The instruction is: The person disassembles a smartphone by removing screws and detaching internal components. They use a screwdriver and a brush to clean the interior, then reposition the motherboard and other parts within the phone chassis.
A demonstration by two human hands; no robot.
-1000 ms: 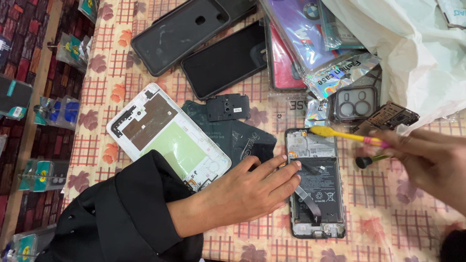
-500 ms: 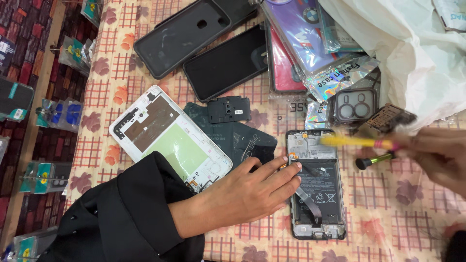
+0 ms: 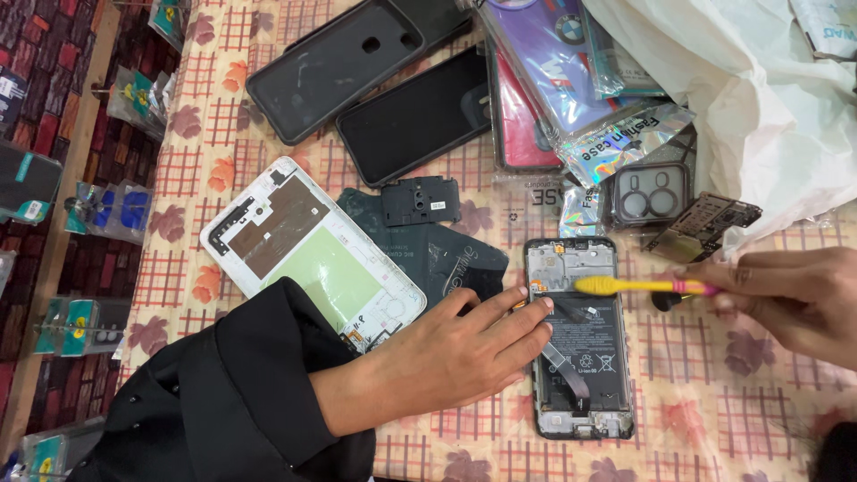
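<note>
An opened phone (image 3: 582,357) lies back-up on the patterned cloth, its battery and ribbon cable showing. My left hand (image 3: 455,353), in a black sleeve, lies flat with its fingertips on the phone's left edge. My right hand (image 3: 794,299) grips a yellow and pink toothbrush (image 3: 643,286), whose bristle head rests over the upper part of the open phone. A small dark round object (image 3: 665,302) sits under the brush handle beside the phone.
A white phone frame (image 3: 308,245) and dark back covers (image 3: 428,241) lie left of the phone. A circuit board (image 3: 701,225), a clear camera case (image 3: 647,195), packaged cases (image 3: 571,80), black phones (image 3: 357,62) and a white plastic bag (image 3: 750,98) fill the far side.
The toothbrush has slid leftwards and lower, from the phone's top right edge to over its upper part. My left hand has stayed on the phone.
</note>
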